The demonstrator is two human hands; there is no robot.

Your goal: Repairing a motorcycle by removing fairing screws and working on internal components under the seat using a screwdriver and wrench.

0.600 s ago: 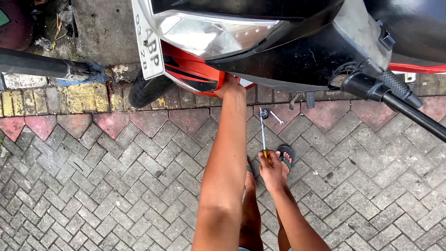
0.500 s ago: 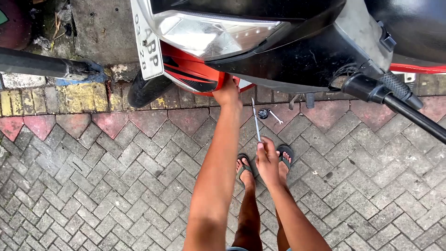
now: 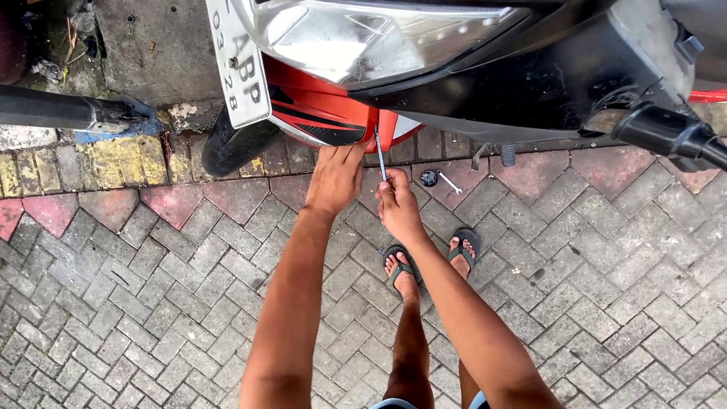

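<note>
Glossy red plastic fairing (image 3: pixel 333 113), thin metal screwdriver (image 3: pixel 381 155), rough matt brick paving (image 3: pixel 151 303).

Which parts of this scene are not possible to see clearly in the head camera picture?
- Screwdriver tip, head view: hidden at the red panel edge.
- What the tip meets: too small to tell.
- Left hand fingertips: tucked under the panel.
- Small wrench size: too small.
- Scooter: cut off by the top edge.

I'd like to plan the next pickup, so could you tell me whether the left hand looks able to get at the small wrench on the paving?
Probably yes: the left hand rests on the orange panel, and bare paving lies between it and the small wrench; only the right hand crosses that path.
</note>
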